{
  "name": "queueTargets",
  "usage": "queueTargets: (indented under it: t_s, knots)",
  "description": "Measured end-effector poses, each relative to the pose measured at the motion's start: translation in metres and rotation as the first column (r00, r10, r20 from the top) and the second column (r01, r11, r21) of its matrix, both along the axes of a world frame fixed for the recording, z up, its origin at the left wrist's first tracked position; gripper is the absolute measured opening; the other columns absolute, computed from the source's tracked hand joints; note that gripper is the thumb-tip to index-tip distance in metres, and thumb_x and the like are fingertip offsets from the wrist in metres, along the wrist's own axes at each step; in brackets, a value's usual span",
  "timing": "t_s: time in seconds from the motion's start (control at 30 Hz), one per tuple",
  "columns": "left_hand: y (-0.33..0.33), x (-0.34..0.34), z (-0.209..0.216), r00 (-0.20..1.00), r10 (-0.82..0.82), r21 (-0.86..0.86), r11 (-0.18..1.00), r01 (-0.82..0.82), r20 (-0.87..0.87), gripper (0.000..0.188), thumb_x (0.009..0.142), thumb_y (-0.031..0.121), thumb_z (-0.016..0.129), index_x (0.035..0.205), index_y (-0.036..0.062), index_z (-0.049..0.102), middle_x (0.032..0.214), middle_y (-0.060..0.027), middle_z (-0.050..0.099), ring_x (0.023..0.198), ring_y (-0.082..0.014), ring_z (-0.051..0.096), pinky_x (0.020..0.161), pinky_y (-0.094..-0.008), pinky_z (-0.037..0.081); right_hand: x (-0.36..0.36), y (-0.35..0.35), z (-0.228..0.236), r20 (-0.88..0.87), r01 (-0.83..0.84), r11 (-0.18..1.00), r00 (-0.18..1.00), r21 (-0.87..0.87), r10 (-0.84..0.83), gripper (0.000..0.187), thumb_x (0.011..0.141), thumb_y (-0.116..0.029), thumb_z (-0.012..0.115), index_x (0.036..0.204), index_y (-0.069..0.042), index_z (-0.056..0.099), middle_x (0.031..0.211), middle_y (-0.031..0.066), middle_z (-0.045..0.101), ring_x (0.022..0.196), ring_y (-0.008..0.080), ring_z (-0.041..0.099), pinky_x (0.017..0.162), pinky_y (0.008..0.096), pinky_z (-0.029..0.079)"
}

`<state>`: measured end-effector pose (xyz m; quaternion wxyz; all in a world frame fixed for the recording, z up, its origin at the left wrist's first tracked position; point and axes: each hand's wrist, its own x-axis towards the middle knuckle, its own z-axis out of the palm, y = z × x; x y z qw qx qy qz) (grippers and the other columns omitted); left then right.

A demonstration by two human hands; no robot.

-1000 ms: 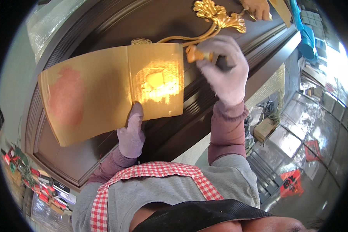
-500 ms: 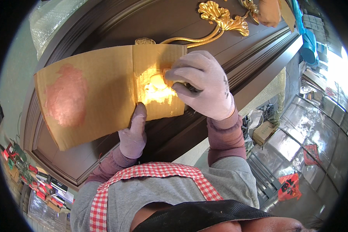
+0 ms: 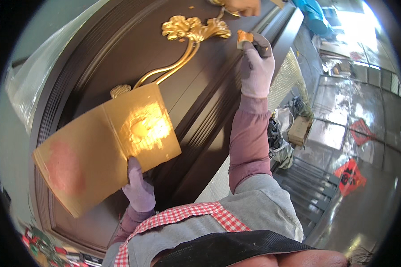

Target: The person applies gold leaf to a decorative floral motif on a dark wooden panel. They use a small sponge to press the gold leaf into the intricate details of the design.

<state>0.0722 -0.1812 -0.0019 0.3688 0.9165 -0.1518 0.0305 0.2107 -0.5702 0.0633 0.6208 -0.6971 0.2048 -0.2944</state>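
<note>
My gloved left hand [image 3: 139, 189] grips the lower edge of a folded piece of cardboard [image 3: 93, 164], thumb on top and the other fingers hidden beneath. Gold paint [image 3: 148, 127] shines wet on its right part, and a dull pink patch covers its left part. Raised to the right of the gold ornament, my gloved right hand [image 3: 258, 66] pinches a small sponge [image 3: 244, 39] with an orange-gold face. A gold leaf-shaped relief [image 3: 194, 29] with curved stems lies on the dark brown panel [image 3: 187, 93]; the cardboard's top edge meets the stem's lower end.
Another person's hand [image 3: 243, 6] works at the gold ornament's far end. Bubble wrap [image 3: 42, 75] hangs over the panel's left side. Right of the panel are a cardboard box [image 3: 300, 131], a dark slatted rack [image 3: 305, 196] and a red printed sheet [image 3: 349, 175] on the floor.
My right hand has lifted the sponge off the gold paint and carried it up and right. The cardboard in my left hand has shifted lower and left in view. The view itself has turned.
</note>
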Motion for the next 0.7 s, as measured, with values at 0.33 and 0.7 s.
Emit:
queueTargets:
  t_s: [0.33,0.7]
  knots:
    - [0.009,-0.006,-0.026,0.987,-0.057,-0.111,0.991,0.073,0.148,0.028,0.111,0.003,0.051,0.138,-0.0032,0.057,0.133,-0.0288,0.07,0.115,-0.0473,0.07,0.1,-0.0498,0.055,0.045,-0.079,-0.049,-0.192,-0.124,0.651,0.981,-0.749,-0.035,0.024,0.085,-0.008,0.078,0.109,-0.008,0.082,0.114,0.012,0.078,0.109,0.0311,0.074,0.095,0.0396,0.061]
    - [0.009,-0.005,-0.018,0.986,-0.121,-0.071,0.989,0.13,0.117,0.057,0.11,-0.006,0.05,0.161,0.0118,0.033,0.133,-0.0294,0.07,0.117,-0.051,0.07,0.104,-0.0573,0.056,0.055,-0.048,-0.046,-0.357,-0.336,0.404,0.934,-0.851,0.026,0.024,0.084,-0.007,0.081,0.108,-0.006,0.08,0.109,0.0125,0.076,0.1,0.0308,0.074,0.089,0.0385,0.061]
